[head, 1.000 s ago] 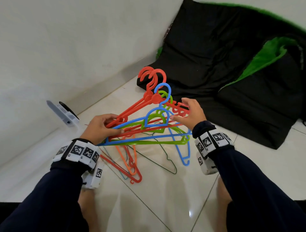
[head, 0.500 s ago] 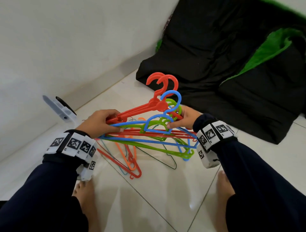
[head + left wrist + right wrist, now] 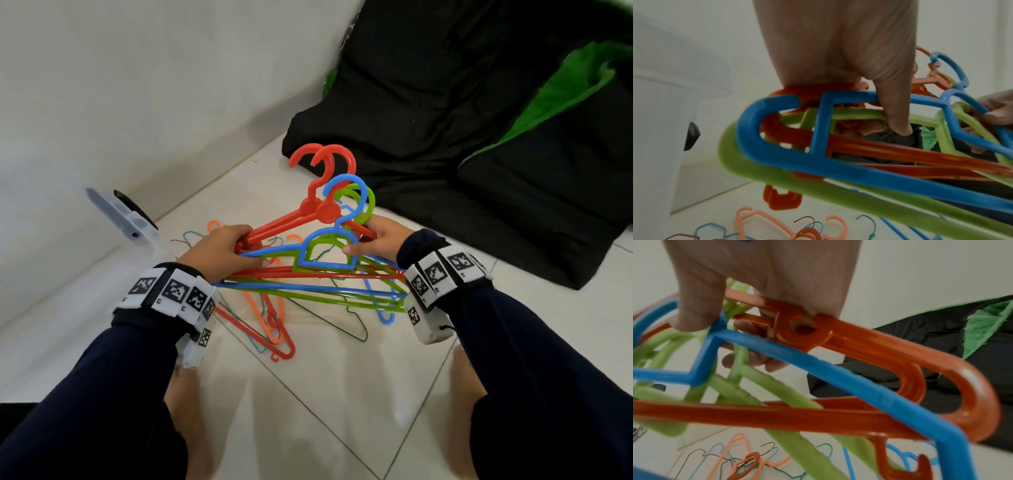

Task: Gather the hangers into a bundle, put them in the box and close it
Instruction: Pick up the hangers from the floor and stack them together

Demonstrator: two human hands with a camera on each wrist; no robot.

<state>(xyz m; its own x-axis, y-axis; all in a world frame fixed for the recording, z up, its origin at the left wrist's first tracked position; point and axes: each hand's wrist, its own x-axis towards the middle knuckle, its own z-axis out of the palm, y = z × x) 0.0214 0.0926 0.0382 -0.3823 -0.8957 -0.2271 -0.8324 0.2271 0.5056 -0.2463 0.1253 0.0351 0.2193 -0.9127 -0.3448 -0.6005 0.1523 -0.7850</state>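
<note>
A bundle of red, blue and green plastic hangers (image 3: 308,270) hangs above the tiled floor between my two hands, hooks pointing away from me. My left hand (image 3: 246,253) grips the bundle's left shoulder ends (image 3: 777,146), thumb pressed over the blue and green bars. Near the necks, my right hand (image 3: 356,240) grips the right side, with its fingers curled round the red and blue bars (image 3: 797,331). Several loose hangers (image 3: 274,329), orange, red and thin wire ones, lie on the floor under the bundle. A translucent plastic box (image 3: 126,219) stands at the left by the wall.
A black and green padded cover (image 3: 479,154) lies on the floor at the back right, close behind the hooks. The white wall (image 3: 137,85) runs along the left. My bare feet (image 3: 191,411) are on the tiles at the bottom.
My right hand has slid down to the hanger necks and closed round them. The hangers have drawn into a flatter, tighter stack, and the left hand keeps its grip.
</note>
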